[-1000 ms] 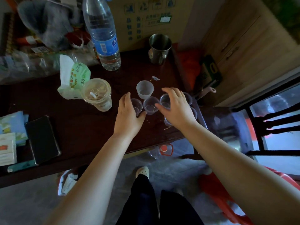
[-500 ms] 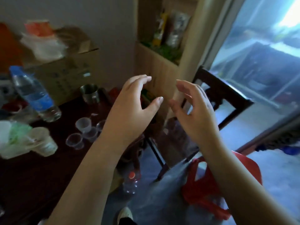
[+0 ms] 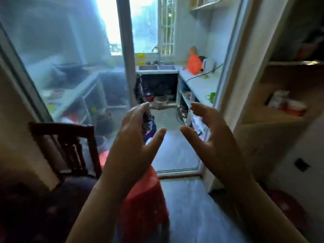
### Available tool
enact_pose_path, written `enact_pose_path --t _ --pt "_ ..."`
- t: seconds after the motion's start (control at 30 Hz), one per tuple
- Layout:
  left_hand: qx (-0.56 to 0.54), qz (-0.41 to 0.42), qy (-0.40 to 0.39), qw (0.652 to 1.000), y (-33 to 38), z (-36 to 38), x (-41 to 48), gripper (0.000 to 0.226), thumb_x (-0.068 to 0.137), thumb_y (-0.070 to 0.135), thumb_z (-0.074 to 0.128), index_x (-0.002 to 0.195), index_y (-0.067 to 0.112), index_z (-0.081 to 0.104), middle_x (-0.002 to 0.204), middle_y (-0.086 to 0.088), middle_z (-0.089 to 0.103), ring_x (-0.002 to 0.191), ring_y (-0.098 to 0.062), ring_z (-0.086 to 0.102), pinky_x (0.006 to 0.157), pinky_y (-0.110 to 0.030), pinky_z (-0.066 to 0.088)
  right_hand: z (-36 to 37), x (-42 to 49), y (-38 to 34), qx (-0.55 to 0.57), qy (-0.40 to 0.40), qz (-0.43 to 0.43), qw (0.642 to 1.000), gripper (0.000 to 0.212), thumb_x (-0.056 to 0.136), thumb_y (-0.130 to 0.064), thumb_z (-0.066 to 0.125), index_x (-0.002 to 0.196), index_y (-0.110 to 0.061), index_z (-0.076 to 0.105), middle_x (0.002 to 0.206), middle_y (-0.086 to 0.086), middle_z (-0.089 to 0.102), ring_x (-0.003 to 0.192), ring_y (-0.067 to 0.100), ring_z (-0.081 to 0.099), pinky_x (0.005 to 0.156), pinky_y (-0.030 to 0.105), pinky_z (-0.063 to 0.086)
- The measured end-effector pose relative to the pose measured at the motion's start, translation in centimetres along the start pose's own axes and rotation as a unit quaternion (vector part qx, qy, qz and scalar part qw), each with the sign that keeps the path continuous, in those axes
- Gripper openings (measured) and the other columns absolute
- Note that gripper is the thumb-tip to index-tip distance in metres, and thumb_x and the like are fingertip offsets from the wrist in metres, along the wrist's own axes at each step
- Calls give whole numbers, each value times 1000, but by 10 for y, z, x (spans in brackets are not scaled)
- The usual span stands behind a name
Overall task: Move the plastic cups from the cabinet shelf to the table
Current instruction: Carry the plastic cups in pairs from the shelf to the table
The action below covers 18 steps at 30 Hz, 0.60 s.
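My left hand [image 3: 135, 146] and my right hand [image 3: 213, 142] are raised in front of me at chest height, palms facing each other, fingers spread, nothing in either. The wooden cabinet [image 3: 280, 116] with open shelves stands at the right; packets and a red-and-white container [image 3: 296, 107] sit on its middle shelf. No plastic cups can be made out on the blurred shelves. The table and the cups on it are out of view.
A dark wooden chair [image 3: 70, 146] stands at the left. A red plastic stool [image 3: 143, 204] is right below my hands. Ahead, a sliding glass door [image 3: 70, 67] opens onto a kitchen with a sink [image 3: 156, 68] and a counter [image 3: 199, 81].
The view has swung right, from the table with the cups to the doorway and cabinet. Both hands have let go of the cups and now hang open in the air.
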<state>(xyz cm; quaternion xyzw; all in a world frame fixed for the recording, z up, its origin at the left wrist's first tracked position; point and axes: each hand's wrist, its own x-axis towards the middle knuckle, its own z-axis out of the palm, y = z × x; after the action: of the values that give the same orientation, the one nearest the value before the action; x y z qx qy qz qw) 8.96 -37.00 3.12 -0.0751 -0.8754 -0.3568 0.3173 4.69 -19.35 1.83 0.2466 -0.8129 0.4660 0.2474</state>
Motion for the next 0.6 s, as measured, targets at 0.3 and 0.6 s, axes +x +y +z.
enact_pose_path --t 0.3,0.6 --pt "-86 113 -132 981 93 187 71 67 77 48 54 137 21 40 136 4 45 118 0 41 93 -5 25 -167 -18 125 -93 191 117 970 68 78 -63 60 134 -28 43 133 -14 48 124 -3 44 100 17 35" --pt "-139 154 -186 960 117 376 153 74 75 59 49 139 23 37 139 4 42 112 15 25 82 6 17 -238 41 278 -158 207 201 944 71 76 -62 59 137 -29 39 138 -14 43 127 -5 38 99 13 30"
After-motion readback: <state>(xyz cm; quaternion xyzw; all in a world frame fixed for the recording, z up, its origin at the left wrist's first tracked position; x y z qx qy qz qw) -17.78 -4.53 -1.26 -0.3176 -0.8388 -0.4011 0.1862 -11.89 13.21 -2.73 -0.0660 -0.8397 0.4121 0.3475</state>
